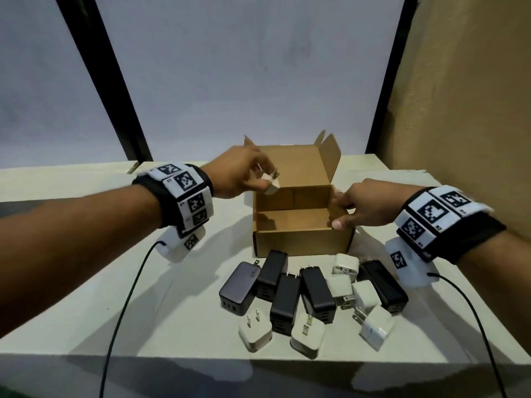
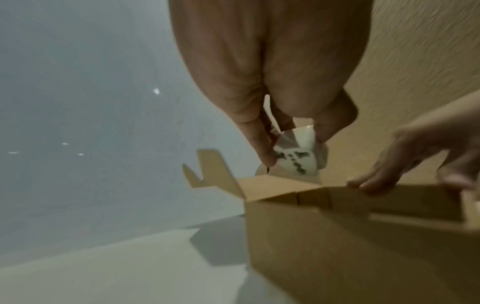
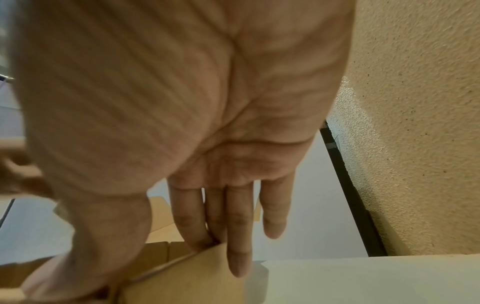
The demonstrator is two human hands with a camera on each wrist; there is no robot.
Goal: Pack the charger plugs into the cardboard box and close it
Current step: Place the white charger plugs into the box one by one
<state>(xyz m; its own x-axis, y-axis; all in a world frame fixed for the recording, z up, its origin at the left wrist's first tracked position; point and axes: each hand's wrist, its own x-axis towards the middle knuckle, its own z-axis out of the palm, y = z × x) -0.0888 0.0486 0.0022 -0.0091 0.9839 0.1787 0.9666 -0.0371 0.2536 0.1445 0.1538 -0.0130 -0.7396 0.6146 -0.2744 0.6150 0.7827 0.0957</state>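
An open cardboard box (image 1: pixel 301 239) stands mid-table, its lid flap raised at the back and nothing visible inside. My left hand (image 1: pixel 260 179) pinches a small white charger plug (image 1: pixel 271 183) just above the box's left rim. In the left wrist view the plug (image 2: pixel 298 158) hangs between thumb and fingers over the box (image 2: pixel 337 246). My right hand (image 1: pixel 342 208) pinches the box's right wall, thumb inside; its fingers (image 3: pixel 239 246) lie over the cardboard edge (image 3: pixel 187 283). Several black chargers (image 1: pixel 284 303) and white plugs (image 1: pixel 255 331) lie in front of the box.
The white table (image 1: pixel 172 282) ends at a front edge just below the pile. A textured wall (image 1: pixel 459 110) rises close on the right. Black frame posts (image 1: pixel 115 81) stand behind. Thin cables (image 1: pixel 123 297) trail from both wrist cameras.
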